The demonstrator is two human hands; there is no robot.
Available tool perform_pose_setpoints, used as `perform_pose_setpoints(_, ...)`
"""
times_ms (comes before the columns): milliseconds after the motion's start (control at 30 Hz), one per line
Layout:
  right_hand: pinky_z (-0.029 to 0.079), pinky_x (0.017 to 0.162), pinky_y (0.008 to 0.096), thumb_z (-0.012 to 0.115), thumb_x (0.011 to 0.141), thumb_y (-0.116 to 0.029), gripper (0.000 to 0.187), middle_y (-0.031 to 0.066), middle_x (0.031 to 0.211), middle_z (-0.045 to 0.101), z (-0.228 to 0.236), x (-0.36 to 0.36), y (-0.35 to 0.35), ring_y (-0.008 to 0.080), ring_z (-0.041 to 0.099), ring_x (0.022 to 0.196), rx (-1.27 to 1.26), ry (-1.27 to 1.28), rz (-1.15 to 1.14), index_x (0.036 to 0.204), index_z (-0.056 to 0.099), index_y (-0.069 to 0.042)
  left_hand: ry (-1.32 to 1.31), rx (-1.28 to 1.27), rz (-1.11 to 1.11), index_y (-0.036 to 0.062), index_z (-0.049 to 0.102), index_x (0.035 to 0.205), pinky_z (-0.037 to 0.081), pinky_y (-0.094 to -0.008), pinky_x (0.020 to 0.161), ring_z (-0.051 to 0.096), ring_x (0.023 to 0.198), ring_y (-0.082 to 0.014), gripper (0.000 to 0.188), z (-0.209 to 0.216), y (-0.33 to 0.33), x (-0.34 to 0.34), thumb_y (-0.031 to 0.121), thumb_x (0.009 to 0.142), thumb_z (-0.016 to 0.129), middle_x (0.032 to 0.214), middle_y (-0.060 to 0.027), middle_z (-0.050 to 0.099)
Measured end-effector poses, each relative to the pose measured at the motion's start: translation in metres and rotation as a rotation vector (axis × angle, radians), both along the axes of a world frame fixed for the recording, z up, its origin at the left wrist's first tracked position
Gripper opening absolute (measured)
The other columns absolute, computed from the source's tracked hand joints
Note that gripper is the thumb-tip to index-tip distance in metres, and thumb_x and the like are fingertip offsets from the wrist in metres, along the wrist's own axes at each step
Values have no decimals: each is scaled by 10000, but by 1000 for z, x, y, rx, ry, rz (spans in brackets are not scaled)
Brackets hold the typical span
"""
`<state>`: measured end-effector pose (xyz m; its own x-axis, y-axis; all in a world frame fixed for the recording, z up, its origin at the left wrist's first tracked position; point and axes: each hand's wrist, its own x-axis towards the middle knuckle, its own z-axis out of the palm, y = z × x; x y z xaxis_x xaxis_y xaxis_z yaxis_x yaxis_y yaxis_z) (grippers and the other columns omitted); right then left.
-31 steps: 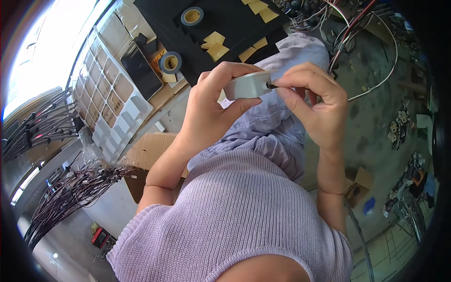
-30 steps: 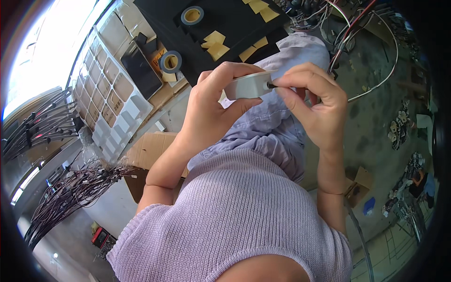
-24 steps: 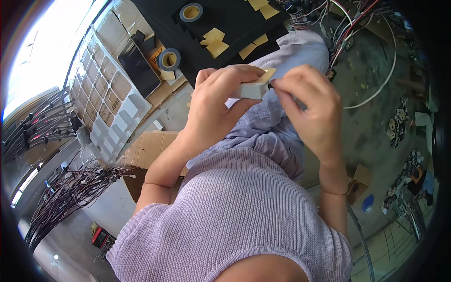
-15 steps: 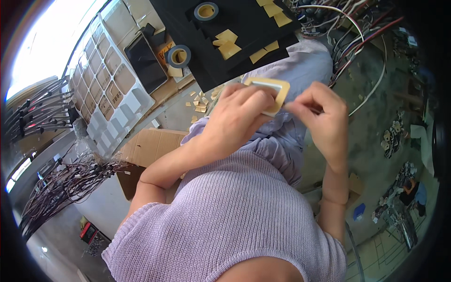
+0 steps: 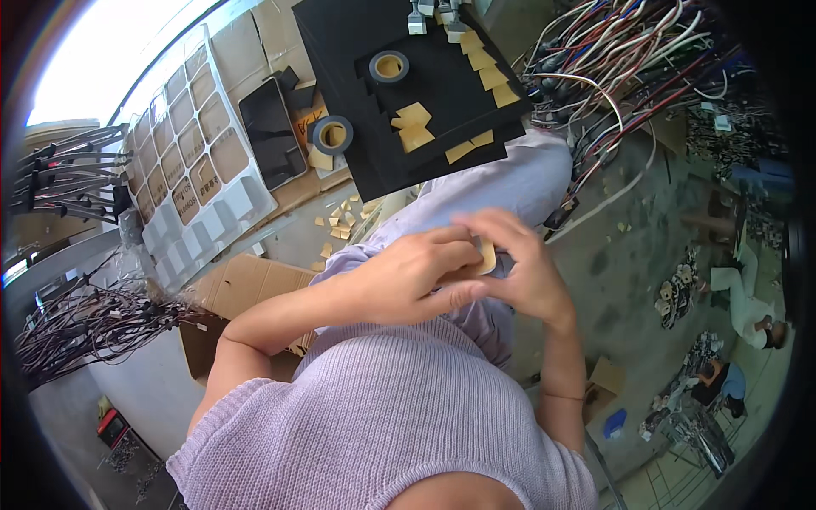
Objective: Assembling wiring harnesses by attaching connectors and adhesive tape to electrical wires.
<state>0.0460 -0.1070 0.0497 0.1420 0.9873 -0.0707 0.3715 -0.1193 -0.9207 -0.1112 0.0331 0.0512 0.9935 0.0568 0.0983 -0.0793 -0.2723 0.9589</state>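
Over my lap, my left hand [image 5: 421,274] is closed on a small rounded tan-and-white frame [image 5: 487,254]. Most of that frame is hidden by my fingers. From the other side my right hand [image 5: 529,265] curls around it, thumb below and fingers above, close against my left fingertips. Beyond my hands lies a black board [image 5: 340,89], bearing a roll of tape [image 5: 388,66] and several tan paper pieces [image 5: 415,136]. A second tape roll [image 5: 332,134] sits at the board's left edge.
A dark-screened flat device [image 5: 270,132] and a white gridded plastic tray [image 5: 223,174] lie left of the board. Cable bundles hang at left [image 5: 93,327] and upper right [image 5: 612,85]. An open cardboard box [image 5: 246,285] stands near my left elbow. People [image 5: 722,387] sit far right.
Both hands have come nearer my body, and my right hand has closed in around the frame, now mostly covered. The view has shifted, showing grey connectors at the board's far edge.
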Motion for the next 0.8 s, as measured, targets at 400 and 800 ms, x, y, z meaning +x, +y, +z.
perform_pose_setpoints(400, 468, 810, 231, 527, 971, -161, 237, 63, 1085, 644, 8, 45, 122, 99, 591, 924, 220, 83, -129, 1092, 638, 10, 29, -129, 29, -3, 684, 867, 514, -348, 713, 638, 760, -291, 95, -35, 5, 4, 63, 802, 663, 865, -134, 644)
perform_pose_setpoints(800, 470, 795, 376, 538, 841, -176, 213, 50, 961, 719, -44, 114, 284, 188, 679, 922, -481, -1791, 337, 900, 738, -138, -109, 343, 251, 133, 727, 818, 48, -610, 1125, 608, 965, -158, 29, -93, 64, 20, 130, 790, 718, 863, -2, 647)
